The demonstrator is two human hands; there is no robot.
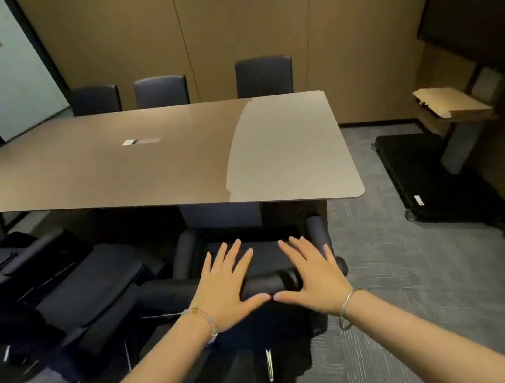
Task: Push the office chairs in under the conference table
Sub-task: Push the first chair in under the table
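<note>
A black office chair (265, 282) stands right in front of me, its seat facing the brown conference table (152, 162) and its front just under the near edge. My left hand (227, 283) and my right hand (312, 276) lie flat on top of its backrest with fingers spread and thumbs nearly touching. Neither hand grips anything. Two more black chairs (98, 293) (14, 255) stand to the left, away from the table edge.
Three dark chairs (264, 77) sit tucked in along the table's far side by the wood-panel wall. A black wheeled stand base (434, 178) with a cardboard-topped shelf (453, 101) occupies the right. Grey carpet (397, 269) lies open between it and my chair.
</note>
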